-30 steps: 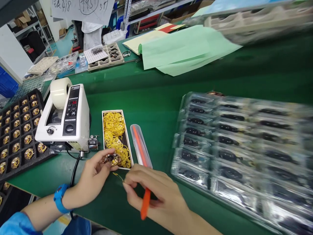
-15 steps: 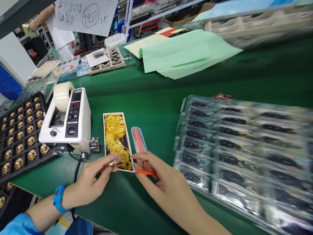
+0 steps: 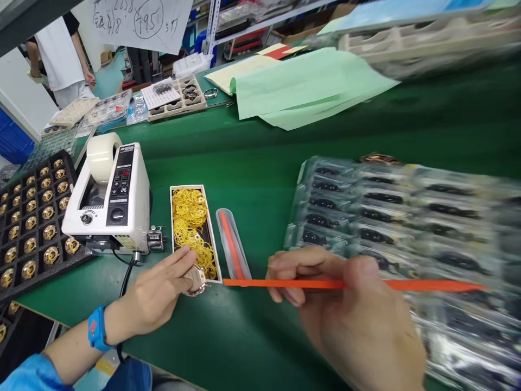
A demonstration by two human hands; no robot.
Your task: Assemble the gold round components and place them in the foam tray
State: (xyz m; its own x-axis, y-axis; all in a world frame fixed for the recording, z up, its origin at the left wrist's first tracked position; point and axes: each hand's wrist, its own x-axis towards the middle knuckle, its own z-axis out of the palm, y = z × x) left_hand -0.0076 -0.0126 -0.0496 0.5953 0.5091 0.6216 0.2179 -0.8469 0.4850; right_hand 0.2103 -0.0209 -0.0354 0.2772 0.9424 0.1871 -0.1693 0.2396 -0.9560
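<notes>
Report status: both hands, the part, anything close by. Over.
Left hand holding metal part. Right hand gripping orange stick. White box of yellow pieces close by left hand.

Green paper (image 3: 309, 81), handwritten sign (image 3: 140, 24)

The right hand (image 3: 354, 317) holds an orange stick (image 3: 321, 284), the left hand (image 3: 154, 296) a round metal part (image 3: 198, 280).

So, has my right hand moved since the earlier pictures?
Yes, to the right: your right hand is now farther from the white box.
</notes>
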